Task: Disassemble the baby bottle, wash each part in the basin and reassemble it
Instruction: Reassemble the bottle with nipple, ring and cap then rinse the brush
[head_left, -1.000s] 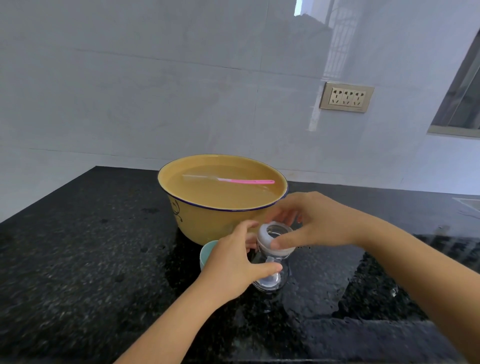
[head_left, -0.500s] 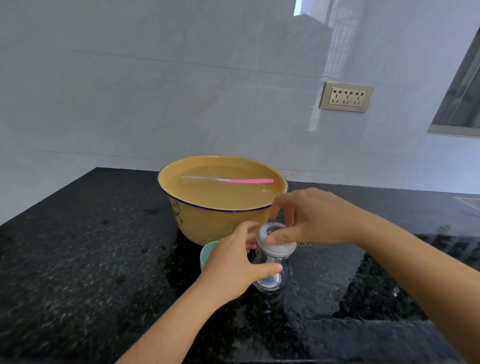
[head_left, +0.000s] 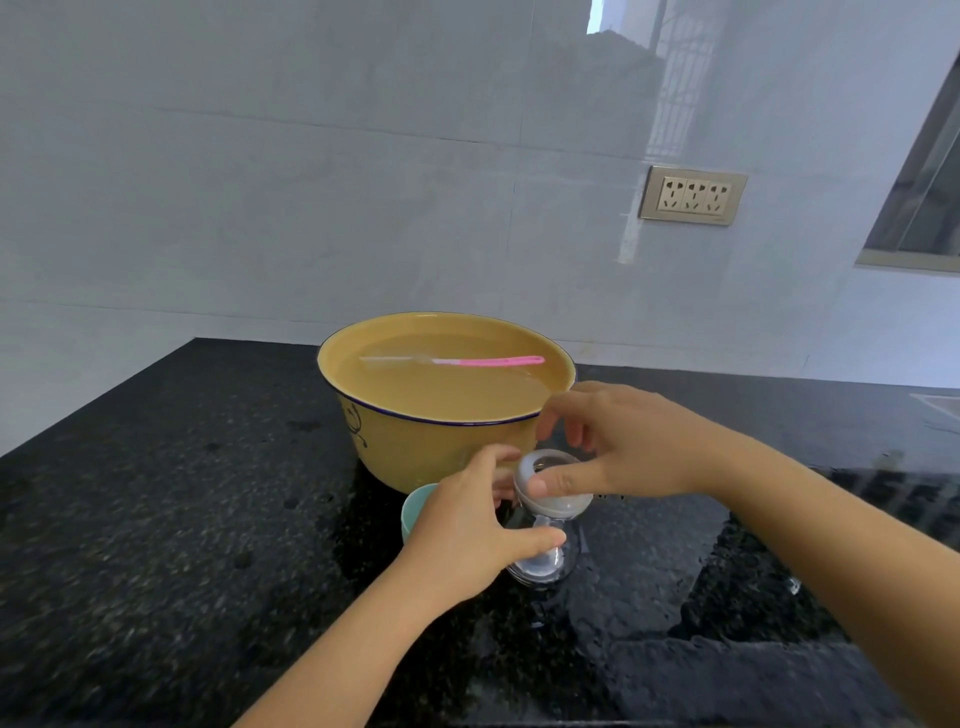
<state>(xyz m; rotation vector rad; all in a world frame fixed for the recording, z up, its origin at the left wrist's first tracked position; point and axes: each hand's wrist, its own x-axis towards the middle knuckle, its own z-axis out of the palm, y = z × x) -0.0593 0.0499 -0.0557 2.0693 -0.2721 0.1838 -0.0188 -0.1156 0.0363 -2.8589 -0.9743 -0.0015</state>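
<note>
A clear baby bottle (head_left: 553, 564) stands upright on the wet black counter in front of the yellow basin (head_left: 415, 447). My left hand (head_left: 467, 535) wraps around the bottle's body from the left. My right hand (head_left: 618, 447) pinches the white screw ring (head_left: 563, 501) on the bottle's neck, thumb on its front. The ring's top is open, with no teat visible in it. The basin is full of water, and a pink-handled bottle brush (head_left: 457, 361) floats in it.
A light teal cap (head_left: 413, 514) sits on the counter just left of the bottle, partly hidden by my left hand. The black stone counter (head_left: 156, 519) is wet near the bottle. A wall socket (head_left: 692, 195) is on the tiled wall behind.
My right hand has turned on the white ring, its thumb sliding round to the front. The bottle and my left hand stay where they were.
</note>
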